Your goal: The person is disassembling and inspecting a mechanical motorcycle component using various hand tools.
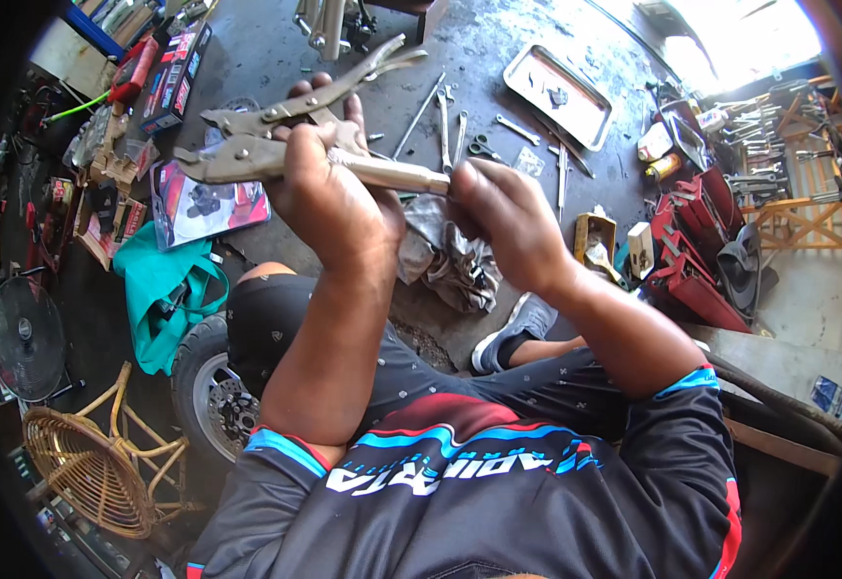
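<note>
A pair of metal locking pliers (392, 174) is held up in front of me, its jaws apart toward the left and its two handles spread. My left hand (329, 198) is closed round its middle, the thumb lying across the near side and fingertips showing behind it. At the right end of the straight handle, the fingers of my right hand (510, 214) are curled onto the tip. Whatever sits at that tip is hidden by those fingers. Beneath my hands, a crumpled grey rag (459, 265) lies on the floor.
Several wrenches (461, 133) and black-handled scissors (483, 147) lie on the floor ahead. Beyond them is a metal tray (590, 116) with small parts. Red toolboxes (691, 280) stand right; a teal bag (151, 289), a wheel (204, 386) and a rattan stool (93, 473) are left.
</note>
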A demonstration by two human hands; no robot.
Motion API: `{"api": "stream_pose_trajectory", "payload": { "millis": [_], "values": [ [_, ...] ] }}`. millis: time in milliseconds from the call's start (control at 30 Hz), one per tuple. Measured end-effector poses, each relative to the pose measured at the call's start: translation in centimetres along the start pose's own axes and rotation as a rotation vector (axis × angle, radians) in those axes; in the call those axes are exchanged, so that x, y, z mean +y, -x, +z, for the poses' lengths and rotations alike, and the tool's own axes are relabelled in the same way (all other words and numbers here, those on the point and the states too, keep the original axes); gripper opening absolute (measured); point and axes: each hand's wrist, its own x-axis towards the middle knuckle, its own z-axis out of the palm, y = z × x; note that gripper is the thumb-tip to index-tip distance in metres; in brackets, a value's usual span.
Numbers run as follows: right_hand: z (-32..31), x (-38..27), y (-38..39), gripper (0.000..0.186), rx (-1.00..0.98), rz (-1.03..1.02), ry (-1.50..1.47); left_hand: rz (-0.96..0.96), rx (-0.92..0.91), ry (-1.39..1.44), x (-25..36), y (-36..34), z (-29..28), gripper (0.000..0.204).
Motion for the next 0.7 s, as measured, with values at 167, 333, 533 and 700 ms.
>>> {"api": "stream_pose_trajectory", "payload": {
  "millis": [167, 333, 533, 700],
  "values": [
    [-1.4, 0.2, -2.3, 0.047, -0.531, 0.595, -0.956, 0.013, -0.060, 0.000, 1.5, -1.3, 0.0, 0.041],
    [-6.6, 14.4, -8.3, 0.026, -0.015, 0.014, 0.758, -0.132, 0.118, 0.021, 1.7, -3.0, -0.8, 0.036],
    [-4.8, 30.2, -2.4, 0.043, -0.251, 0.193, 1.167, -0.282, 0.035, -0.002, 3.3, -2.3, -1.9, 0.030],
    [-2.6, 32.1, -0.5, 0.039, -0.185, 0.140, 1.151, -0.380, 0.022, -0.086, 3.5, -1.9, -2.8, 0.024]
  ]
}}
